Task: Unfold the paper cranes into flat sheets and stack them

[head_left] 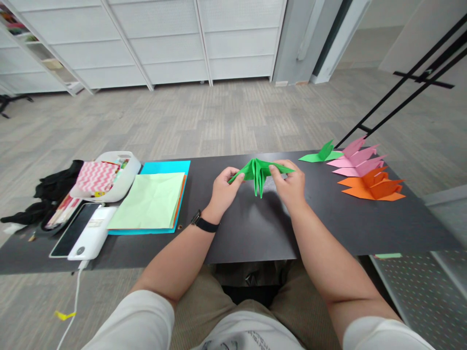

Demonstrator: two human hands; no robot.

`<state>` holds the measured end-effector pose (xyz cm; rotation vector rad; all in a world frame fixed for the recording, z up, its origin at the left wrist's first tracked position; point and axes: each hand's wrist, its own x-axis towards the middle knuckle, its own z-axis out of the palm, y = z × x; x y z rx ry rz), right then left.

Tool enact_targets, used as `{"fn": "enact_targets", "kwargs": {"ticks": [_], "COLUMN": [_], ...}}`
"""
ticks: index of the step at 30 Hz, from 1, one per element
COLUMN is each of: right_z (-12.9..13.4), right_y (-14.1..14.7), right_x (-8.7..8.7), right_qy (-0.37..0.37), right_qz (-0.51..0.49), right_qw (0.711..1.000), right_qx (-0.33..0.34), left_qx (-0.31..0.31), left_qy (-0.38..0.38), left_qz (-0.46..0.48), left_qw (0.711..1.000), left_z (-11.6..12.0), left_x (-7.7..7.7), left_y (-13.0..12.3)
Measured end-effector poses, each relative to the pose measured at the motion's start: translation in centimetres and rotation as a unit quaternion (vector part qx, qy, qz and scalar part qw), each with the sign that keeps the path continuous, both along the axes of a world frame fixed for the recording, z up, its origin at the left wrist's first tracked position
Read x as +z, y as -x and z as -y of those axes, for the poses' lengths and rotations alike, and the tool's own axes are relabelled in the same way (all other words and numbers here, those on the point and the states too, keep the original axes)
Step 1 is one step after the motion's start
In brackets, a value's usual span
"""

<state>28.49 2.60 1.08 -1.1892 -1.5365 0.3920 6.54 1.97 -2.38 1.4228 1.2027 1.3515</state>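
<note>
A folded green paper piece with two spread wings and narrow points hanging at its middle is held above the dark table. My left hand pinches its left wing between thumb and fingers, a black watch on that wrist. The right wing is pinched by my right hand, with the thumb on the near side. To the right on the table lie a folded green paper figure, pink paper figures and orange paper figures.
On the left of the dark table is a stack of coloured paper. Beside it are a white basket, a white power bank with a cable, a phone and black cloth. A black metal stand rises behind the right end.
</note>
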Motion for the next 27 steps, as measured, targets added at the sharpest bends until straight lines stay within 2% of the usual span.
{"fn": "enact_targets", "kwargs": {"ticks": [3, 6, 9, 14, 17, 20, 27], "right_z": [-0.8, -1.6, -2.2, -2.3, -1.9, -1.4, -1.7], "right_y": [-0.4, -0.8, -1.0, -1.1, -0.8, -0.4, -0.2], "right_x": [-0.4, -0.8, -1.0, -1.1, -1.1, -1.4, -2.0], "right_qy": [0.024, 0.051, 0.084, 0.094, 0.060, 0.067, 0.137], "right_qz": [-0.136, -0.268, -0.326, -0.339, -0.274, -0.216, -0.242], "right_qw": [0.990, 0.962, 0.942, 0.936, 0.959, 0.973, 0.960], "right_qx": [-0.022, -0.013, -0.005, -0.019, -0.038, -0.038, 0.023], "left_qx": [0.018, 0.022, 0.017, 0.016, 0.040, 0.039, 0.064], "left_qy": [0.001, -0.006, -0.007, -0.016, -0.103, -0.179, -0.200], "left_qz": [-0.021, -0.028, -0.052, -0.073, -0.141, -0.206, -0.175], "left_qw": [1.000, 0.999, 0.998, 0.997, 0.984, 0.961, 0.962], "left_z": [-0.3, -0.6, -0.8, -0.6, 0.1, 0.8, 0.8], "left_x": [-0.4, -0.6, -0.4, 0.2, 0.9, 1.4, 1.9], "left_y": [0.3, 0.7, 0.9, 0.9, 0.8, 0.4, 0.5]}}
